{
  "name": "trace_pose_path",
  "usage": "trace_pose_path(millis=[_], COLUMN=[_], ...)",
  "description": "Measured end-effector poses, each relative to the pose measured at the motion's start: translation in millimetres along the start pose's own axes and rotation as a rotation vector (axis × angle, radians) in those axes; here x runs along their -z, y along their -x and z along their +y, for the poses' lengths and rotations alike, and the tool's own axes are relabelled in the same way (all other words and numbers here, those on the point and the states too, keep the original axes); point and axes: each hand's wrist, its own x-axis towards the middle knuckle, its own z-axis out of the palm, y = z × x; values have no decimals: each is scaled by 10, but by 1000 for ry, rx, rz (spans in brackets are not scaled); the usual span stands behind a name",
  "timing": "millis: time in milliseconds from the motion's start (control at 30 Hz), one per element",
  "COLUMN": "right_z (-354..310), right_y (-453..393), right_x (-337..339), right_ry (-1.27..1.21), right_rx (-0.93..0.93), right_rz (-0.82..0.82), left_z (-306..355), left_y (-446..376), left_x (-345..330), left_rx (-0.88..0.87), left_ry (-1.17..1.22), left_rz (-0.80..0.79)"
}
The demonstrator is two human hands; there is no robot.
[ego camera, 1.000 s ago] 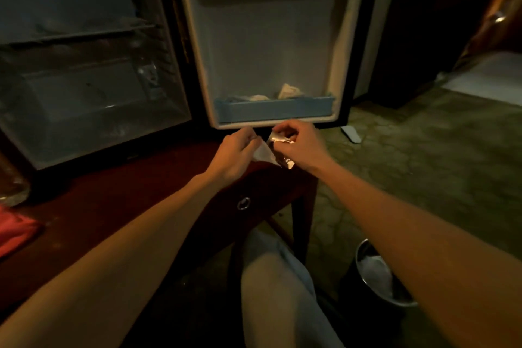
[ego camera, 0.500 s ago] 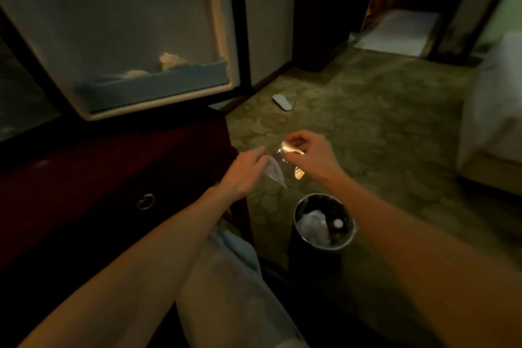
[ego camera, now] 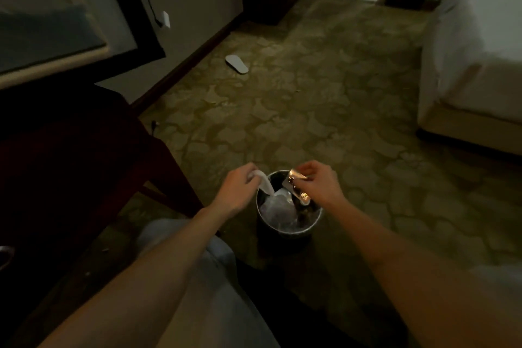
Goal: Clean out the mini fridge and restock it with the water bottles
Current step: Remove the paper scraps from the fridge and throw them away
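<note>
Both hands hover over a small round waste bin [ego camera: 288, 227] on the carpet. My left hand [ego camera: 238, 191] pinches a white paper scrap [ego camera: 265, 185] that hangs down over the bin's left rim. My right hand [ego camera: 316, 182] grips a shiny foil wrapper [ego camera: 298, 188] above the bin's right side. The bin holds crumpled plastic and other rubbish. Only the lower corner of the open fridge door [ego camera: 53, 45] shows at the upper left; the fridge interior and any water bottles are out of view.
A dark red wooden cabinet [ego camera: 70, 155] fills the left side. A white slipper [ego camera: 236, 63] lies on the patterned carpet near the wall. A white-covered bed [ego camera: 474, 65] stands at the right. My knee in light trousers [ego camera: 214, 277] is below the bin.
My view swung right and down from the fridge door to the floor. Both hands carried the paper scrap and foil wrapper away from the door shelf to above the bin.
</note>
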Motion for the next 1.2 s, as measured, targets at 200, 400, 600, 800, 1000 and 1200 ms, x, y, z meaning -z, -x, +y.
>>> trace_pose_path(millis=[200, 400, 600, 800, 1000, 1200], right_z=[344, 694, 946, 1080, 1043, 812], right_y=[-325, -621, -702, -692, -613, -549], right_x=[-120, -246, -262, -86, -2, -93], right_ry=[104, 143, 235, 265, 297, 324], right_rx=[-104, -221, -235, -267, -192, -118], right_rz=[-12, 15, 16, 36, -11, -76], left_z=[-277, -500, -729, -652, -548, -635], left_y=[-343, -561, -621, -783, -873, -680], left_x=[-284, -456, -605, -857, -1164, -885], left_rx=[160, 138, 171, 196, 217, 152], left_ry=[85, -31, -9, -76, -102, -178], left_rz=[-58, -70, -58, -92, -188, -150])
